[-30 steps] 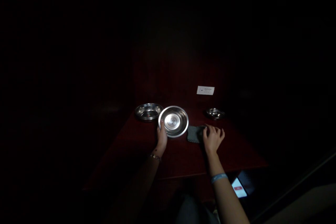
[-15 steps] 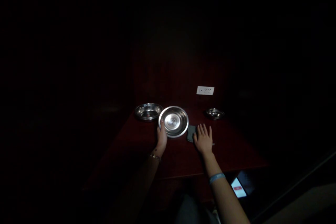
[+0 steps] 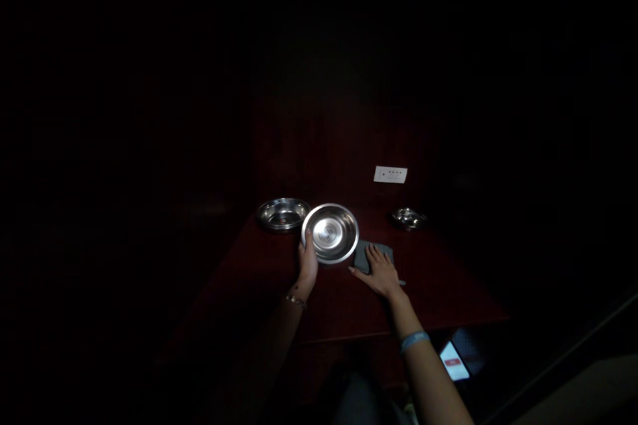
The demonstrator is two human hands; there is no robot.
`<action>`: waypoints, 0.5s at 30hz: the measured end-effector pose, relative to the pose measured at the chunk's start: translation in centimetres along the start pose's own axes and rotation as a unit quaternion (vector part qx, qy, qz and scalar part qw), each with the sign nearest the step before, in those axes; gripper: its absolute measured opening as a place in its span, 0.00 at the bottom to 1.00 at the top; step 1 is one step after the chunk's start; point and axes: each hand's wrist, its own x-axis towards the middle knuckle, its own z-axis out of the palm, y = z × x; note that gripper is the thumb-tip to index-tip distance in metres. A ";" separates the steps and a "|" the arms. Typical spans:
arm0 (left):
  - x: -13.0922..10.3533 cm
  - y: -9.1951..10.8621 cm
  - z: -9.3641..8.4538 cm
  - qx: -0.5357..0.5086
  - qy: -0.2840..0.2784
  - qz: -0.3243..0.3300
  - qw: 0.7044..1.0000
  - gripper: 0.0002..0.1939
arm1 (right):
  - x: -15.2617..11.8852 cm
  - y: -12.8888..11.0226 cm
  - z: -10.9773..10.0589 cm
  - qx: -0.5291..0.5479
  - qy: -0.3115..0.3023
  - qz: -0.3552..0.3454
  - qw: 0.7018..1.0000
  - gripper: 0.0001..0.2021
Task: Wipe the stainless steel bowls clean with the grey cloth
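My left hand (image 3: 308, 264) grips the near left rim of a shiny stainless steel bowl (image 3: 333, 232), thumb over the edge. The bowl is tilted so that its inside faces me. To its right, my right hand (image 3: 381, 272) lies flat with spread fingers on a folded grey cloth (image 3: 363, 257), its thumb stretched out to the left. A second, wider steel bowl (image 3: 283, 215) stands behind on the left, partly covered by the held one.
Small steel dishes or bowls (image 3: 409, 218) sit at the back right of the dark red table (image 3: 343, 319). A white socket panel (image 3: 390, 174) is on the wall behind. Below the table's right front edge, a lit phone screen (image 3: 454, 361) shows. The surroundings are very dark.
My right hand has turned and slid slightly left and nearer, its fingers now pointing left over the cloth, so more of the cloth shows. My left hand and the bowl have hardly moved.
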 end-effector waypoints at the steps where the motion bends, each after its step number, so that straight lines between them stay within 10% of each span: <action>1: 0.0 0.0 0.0 -0.001 0.001 -0.003 1.000 0.27 | 0.0 0.1 0.0 0.001 0.003 0.000 1.000 0.39; 9: -0.2 0.3 0.0 -0.009 0.018 -0.032 0.999 0.25 | 0.3 0.9 -0.9 0.220 0.124 0.121 0.960 0.20; 15: -0.5 1.1 0.1 -0.020 0.017 -0.041 0.999 0.24 | 1.3 1.4 -1.6 0.712 0.156 0.156 0.667 0.27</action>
